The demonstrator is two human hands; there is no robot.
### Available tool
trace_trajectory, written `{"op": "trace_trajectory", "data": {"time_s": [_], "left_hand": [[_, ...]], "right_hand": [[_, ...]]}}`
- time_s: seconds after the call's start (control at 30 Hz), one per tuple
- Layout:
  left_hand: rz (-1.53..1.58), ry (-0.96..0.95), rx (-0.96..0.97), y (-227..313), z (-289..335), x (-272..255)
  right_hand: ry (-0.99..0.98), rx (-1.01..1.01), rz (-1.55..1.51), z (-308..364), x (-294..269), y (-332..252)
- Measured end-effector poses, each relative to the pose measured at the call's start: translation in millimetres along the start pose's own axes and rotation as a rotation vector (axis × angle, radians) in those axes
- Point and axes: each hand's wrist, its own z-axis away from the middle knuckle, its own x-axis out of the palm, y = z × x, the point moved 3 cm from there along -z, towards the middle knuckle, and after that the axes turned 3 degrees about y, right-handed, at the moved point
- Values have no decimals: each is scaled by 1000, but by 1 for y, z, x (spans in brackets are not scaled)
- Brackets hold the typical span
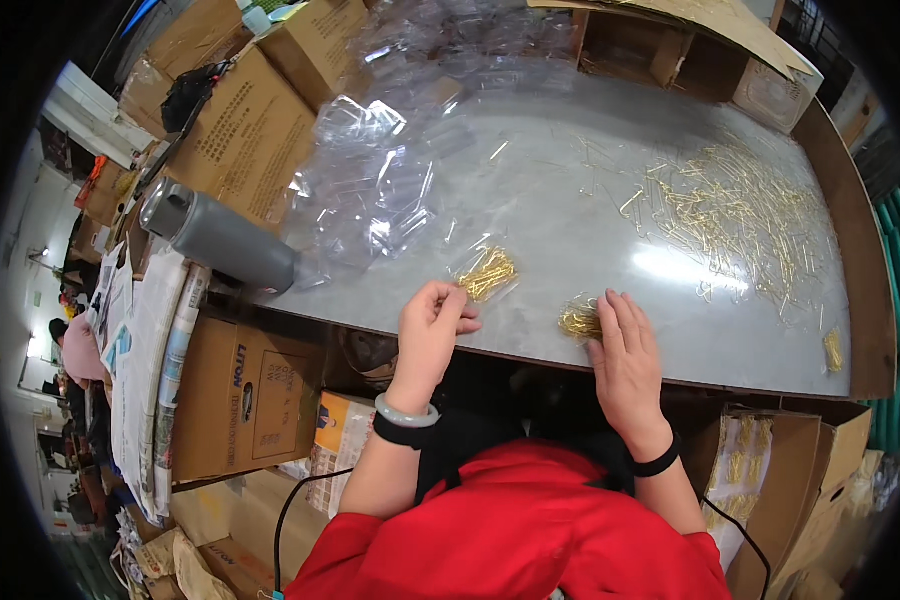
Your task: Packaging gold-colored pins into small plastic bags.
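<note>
My left hand [438, 318] is closed, thumb and fingertips pinched at the near-left edge of a small clear plastic bag [511, 291]. A bunch of thin gold metal hooks [486, 272] lies in or on that bag, near the table's front edge. To the right, my right hand [627, 345] rests with its fingers stretched out, its inner side against a second small bunch of gold hooks [577, 319]. The fingers partly cover that bunch. A large loose pile of similar gold hooks [745, 215] spreads over the right side of the grey metal table [545, 215].
Many clear plastic bags [365, 195] are heaped at the left and far side. A grey bottle [235, 240] leans by cardboard boxes [245, 140] on the left. Another small gold bunch [833, 351] lies near the right rim. Below stands an open carton [790, 480] holding packed bags.
</note>
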Motion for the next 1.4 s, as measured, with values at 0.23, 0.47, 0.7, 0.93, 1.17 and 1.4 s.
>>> {"op": "trace_trajectory", "data": {"time_s": [0.23, 0.47, 0.7, 0.93, 1.17, 1.4], "left_hand": [[250, -213, -58, -1, 49, 5], [291, -508, -389, -10, 84, -5], [283, -551, -546, -48, 96, 9], [272, -621, -544, -25, 97, 10], [294, -451, -257, 13, 16, 6], [48, -242, -294, 18, -51, 4]], "right_hand": [[-37, 0, 27, 0, 5, 4], [-30, 16, 24, 0, 4, 4], [-28, 16, 23, -3, 5, 3], [-62, 40, -9, -6, 3, 1], [-18, 55, 2, -4, 2, 4], [-26, 24, 22, -2, 6, 4]]}}
